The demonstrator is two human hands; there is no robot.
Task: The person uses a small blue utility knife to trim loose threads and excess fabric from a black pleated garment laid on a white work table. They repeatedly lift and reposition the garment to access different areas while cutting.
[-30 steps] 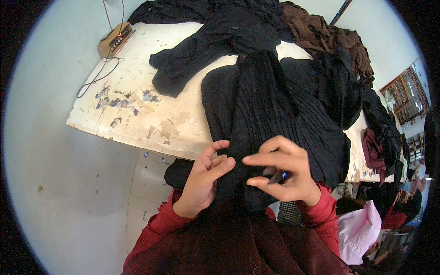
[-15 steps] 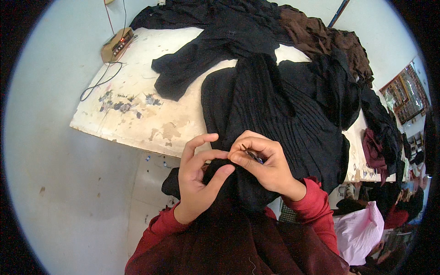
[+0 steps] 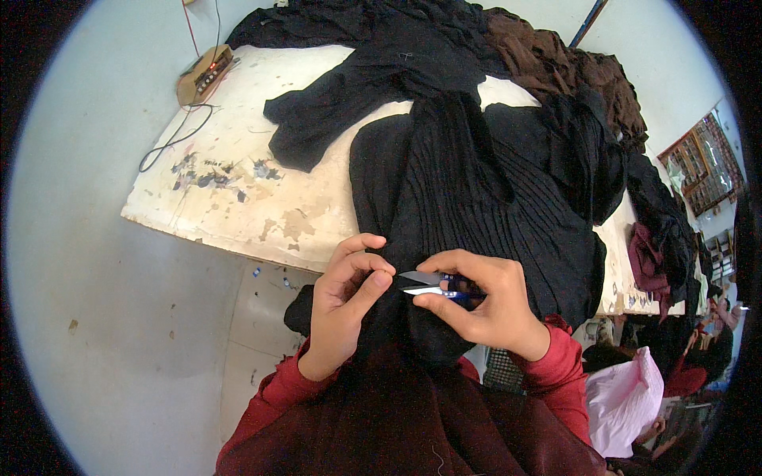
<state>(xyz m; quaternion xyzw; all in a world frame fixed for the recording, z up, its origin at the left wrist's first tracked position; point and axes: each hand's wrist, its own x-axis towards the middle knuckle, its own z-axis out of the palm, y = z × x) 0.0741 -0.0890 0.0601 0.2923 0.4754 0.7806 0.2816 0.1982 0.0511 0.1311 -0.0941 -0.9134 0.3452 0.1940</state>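
Observation:
A pleated black garment (image 3: 468, 206) lies over the near edge of the table and hangs down in front of me. My right hand (image 3: 502, 295) grips a pair of thread snips (image 3: 459, 297) with dark blue handles, their blades parted and pointing left. Close to the blade tips, my left hand (image 3: 340, 305) pinches with thumb and fingertips; whatever is between them is too small to make out. Both hands are above the near part of the black garment.
The worn pale tabletop (image 3: 230, 226) extends to the left. A tan box with lights (image 3: 205, 75) and a looped cable (image 3: 171, 145) are at its far left. More black cloth (image 3: 317, 127) and brown cloth (image 3: 556, 63) lie farther back. Pink cloth (image 3: 627, 397) is at lower right.
My right hand has moved slightly right and the snips have turned out of the palm, blades now toward the left hand. The left thumb has closed against its fingertips.

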